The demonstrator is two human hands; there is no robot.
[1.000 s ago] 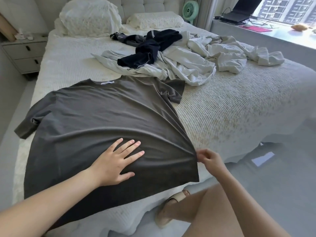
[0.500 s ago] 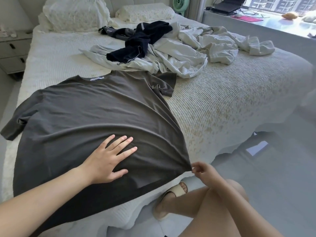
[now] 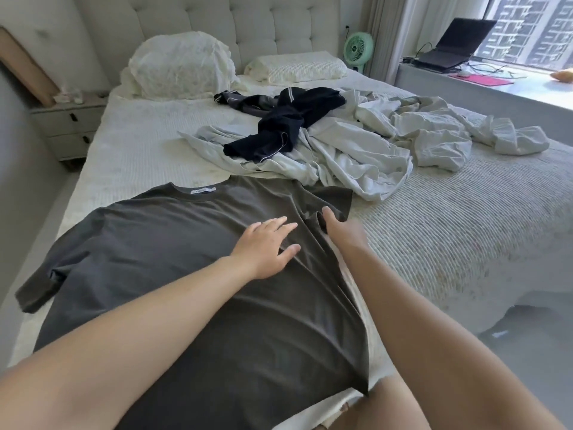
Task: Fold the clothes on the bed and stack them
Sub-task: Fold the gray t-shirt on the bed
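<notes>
A dark grey T-shirt [image 3: 173,262] lies spread face up on the white bed [image 3: 459,231], collar toward the headboard and hem at the near edge. My left hand [image 3: 266,246] rests flat on the shirt's chest, fingers straight. At the armpit of the shirt's right sleeve, my right hand [image 3: 342,232] has its thumb on a raised fold of fabric; its fingers are hidden behind the fold. Further back, a black garment [image 3: 288,125] lies crumpled on top of a heap of pale grey clothes [image 3: 372,159].
Two pillows [image 3: 179,66] lean against the tufted headboard. A nightstand [image 3: 65,128] stands left of the bed. At the back right are a green fan [image 3: 358,51] and a laptop [image 3: 455,45] on the window ledge. Floor shows at right.
My right hand let go of the shirt's hem corner and moved up to the right sleeve. My left hand slid up from the belly to the chest. The view tilted upward.
</notes>
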